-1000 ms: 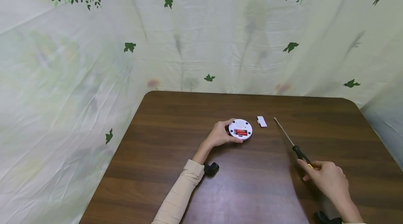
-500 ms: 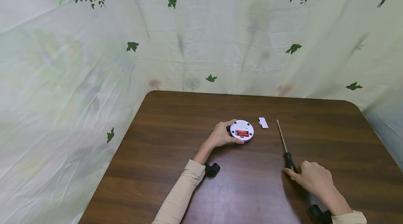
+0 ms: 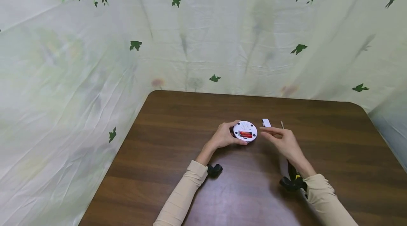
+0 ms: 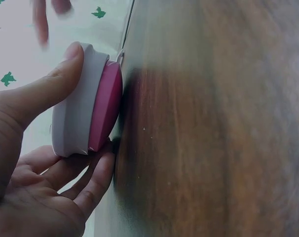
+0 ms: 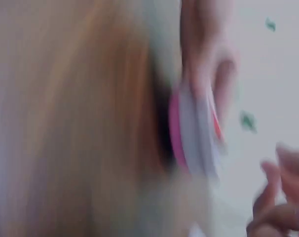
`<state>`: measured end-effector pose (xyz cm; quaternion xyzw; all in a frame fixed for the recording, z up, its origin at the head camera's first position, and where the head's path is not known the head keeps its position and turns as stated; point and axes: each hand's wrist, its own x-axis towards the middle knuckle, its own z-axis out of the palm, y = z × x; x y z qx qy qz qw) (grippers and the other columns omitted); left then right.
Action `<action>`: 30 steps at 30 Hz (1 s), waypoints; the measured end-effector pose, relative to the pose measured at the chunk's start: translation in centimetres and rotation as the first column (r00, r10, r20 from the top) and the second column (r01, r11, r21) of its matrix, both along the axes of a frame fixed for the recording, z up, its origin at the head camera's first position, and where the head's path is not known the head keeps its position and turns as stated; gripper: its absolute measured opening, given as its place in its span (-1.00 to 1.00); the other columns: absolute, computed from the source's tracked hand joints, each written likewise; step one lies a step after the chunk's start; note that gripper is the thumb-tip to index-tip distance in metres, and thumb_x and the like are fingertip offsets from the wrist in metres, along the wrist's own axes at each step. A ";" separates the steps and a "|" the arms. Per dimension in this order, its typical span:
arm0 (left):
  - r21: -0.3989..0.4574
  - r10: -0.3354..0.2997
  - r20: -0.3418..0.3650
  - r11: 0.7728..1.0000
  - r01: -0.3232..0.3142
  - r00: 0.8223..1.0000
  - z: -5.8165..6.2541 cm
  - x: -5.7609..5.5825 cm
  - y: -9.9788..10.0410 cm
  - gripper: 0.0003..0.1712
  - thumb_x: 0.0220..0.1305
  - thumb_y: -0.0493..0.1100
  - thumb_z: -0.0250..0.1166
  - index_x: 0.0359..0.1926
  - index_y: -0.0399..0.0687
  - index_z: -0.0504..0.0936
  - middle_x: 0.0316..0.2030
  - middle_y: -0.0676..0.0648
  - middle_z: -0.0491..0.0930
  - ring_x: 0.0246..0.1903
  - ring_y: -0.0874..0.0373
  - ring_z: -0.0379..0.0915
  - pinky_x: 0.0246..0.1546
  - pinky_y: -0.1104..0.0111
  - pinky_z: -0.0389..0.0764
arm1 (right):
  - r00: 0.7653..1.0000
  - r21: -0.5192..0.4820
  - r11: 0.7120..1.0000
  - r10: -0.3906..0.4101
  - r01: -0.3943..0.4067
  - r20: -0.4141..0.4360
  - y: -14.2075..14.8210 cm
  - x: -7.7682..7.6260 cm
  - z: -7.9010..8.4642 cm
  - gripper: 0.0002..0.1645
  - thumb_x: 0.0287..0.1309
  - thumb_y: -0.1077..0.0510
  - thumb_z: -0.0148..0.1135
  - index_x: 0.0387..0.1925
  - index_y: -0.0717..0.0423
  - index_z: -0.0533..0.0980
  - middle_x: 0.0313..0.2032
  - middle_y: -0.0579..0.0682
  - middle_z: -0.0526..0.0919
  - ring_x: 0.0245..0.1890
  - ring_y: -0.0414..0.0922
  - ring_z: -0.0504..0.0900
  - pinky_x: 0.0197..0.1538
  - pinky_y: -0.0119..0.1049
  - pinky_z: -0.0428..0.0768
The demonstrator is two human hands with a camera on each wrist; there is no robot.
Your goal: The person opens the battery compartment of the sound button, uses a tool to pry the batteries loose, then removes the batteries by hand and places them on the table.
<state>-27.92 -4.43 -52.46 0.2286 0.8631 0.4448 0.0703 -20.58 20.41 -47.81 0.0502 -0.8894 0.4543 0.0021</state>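
Observation:
My left hand (image 3: 222, 137) grips a round white device (image 3: 244, 126) by its edge, thumb on the near side. Two red batteries (image 3: 245, 134) show in the compartment on its upward face. From the side, in the left wrist view, its other face is a pink dome (image 4: 106, 106) close over the table. My right hand (image 3: 284, 143) hovers just right of the device, fingers extended towards it with nothing seen between them; in the right wrist view those fingers are blurred. Behind the fingertips lies a small white battery cover (image 3: 266, 122).
A screwdriver lies on the brown table (image 3: 178, 130), mostly hidden under my right hand and wrist; its metal shaft tip (image 3: 282, 124) shows beyond the hand. Black wrist cameras sit on both wrists. A pale curtain (image 3: 222, 35) with leaf prints hangs behind the table.
My right hand has set down the screwdriver, let go of it and moved up and left towards the device. The left hand keeps its hold on the device.

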 end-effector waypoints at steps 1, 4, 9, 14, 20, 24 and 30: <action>0.003 -0.005 -0.002 1.000 0.005 1.000 0.0 0.0 0.0 -0.06 -0.12 0.00 0.74 0.35 0.05 0.58 0.12 -0.03 0.72 0.05 0.19 0.58 0.11 0.39 0.54 | 1.000 -0.067 0.998 -0.013 0.015 0.024 -0.9 -0.6 -0.6 -0.58 0.38 -0.01 0.35 0.15 0.11 0.69 -0.01 0.20 0.78 -0.21 -0.30 0.59 -0.22 -0.46 0.52; 0.010 -0.023 -0.003 1.000 0.023 1.000 -0.1 0.2 0.4 -0.07 -0.11 0.00 0.73 0.35 0.05 0.58 0.12 -0.03 0.72 0.02 0.22 0.58 0.05 0.45 0.53 | 0.991 -0.172 0.980 -0.083 0.100 0.105 -2.7 -1.5 -2.2 -0.56 0.36 -0.01 0.37 0.13 0.15 0.70 0.07 0.21 0.75 -0.14 -0.29 0.53 -0.16 -0.49 0.48; 0.005 -0.019 -0.009 1.000 0.019 1.000 -0.1 0.2 0.4 -0.05 -0.12 0.01 0.74 0.35 0.03 0.58 0.13 -0.05 0.71 0.03 0.22 0.58 0.06 0.47 0.52 | 0.974 -0.186 0.965 -0.157 0.186 0.164 -3.7 -1.7 -3.1 -0.52 0.30 -0.09 0.42 0.08 0.16 0.72 0.03 0.17 0.76 -0.15 -0.18 0.47 -0.19 -0.43 0.44; -0.003 -0.012 -0.023 1.000 0.012 1.000 0.1 0.2 -0.1 -0.05 -0.12 0.02 0.74 0.35 0.02 0.58 0.13 -0.05 0.72 0.03 0.20 0.58 0.08 0.44 0.53 | 0.967 -0.190 0.961 -0.161 0.199 0.197 -4.0 -2.0 -3.0 -0.53 0.27 -0.06 0.46 0.03 0.19 0.73 -0.02 0.13 0.74 -0.15 -0.15 0.44 -0.18 -0.39 0.43; -0.002 -0.004 -0.026 1.000 0.004 1.000 0.3 0.2 -0.3 -0.04 -0.13 0.01 0.74 0.35 0.01 0.58 0.12 -0.05 0.72 0.03 0.19 0.59 0.10 0.42 0.54 | 0.963 -0.157 0.973 -0.131 0.170 0.234 -3.9 -2.7 -2.5 -0.61 0.23 0.02 0.49 -0.07 0.26 0.75 -0.16 0.03 0.74 -0.19 -0.12 0.40 -0.22 -0.35 0.35; 0.004 -0.004 -0.021 1.000 0.004 1.000 0.3 0.2 -0.2 -0.05 -0.13 0.00 0.74 0.34 0.02 0.59 0.10 -0.05 0.73 0.02 0.18 0.60 0.08 0.43 0.53 | 0.969 -0.158 0.979 -0.094 0.132 0.229 -3.8 -3.1 -2.4 -0.65 0.24 0.09 0.47 -0.09 0.30 0.74 -0.24 -0.06 0.75 -0.22 -0.14 0.38 -0.25 -0.35 0.31; 0.010 -0.002 -0.015 1.000 0.002 1.000 0.3 0.2 -0.1 -0.05 -0.13 0.01 0.74 0.34 0.02 0.59 0.12 -0.05 0.72 0.03 0.19 0.59 0.09 0.43 0.53 | 0.971 -0.206 0.969 -0.092 0.139 0.221 -3.6 -3.0 -2.6 -0.61 0.29 0.09 0.43 -0.03 0.34 0.70 -0.35 -0.19 0.65 -0.30 -0.23 0.38 -0.30 -0.38 0.30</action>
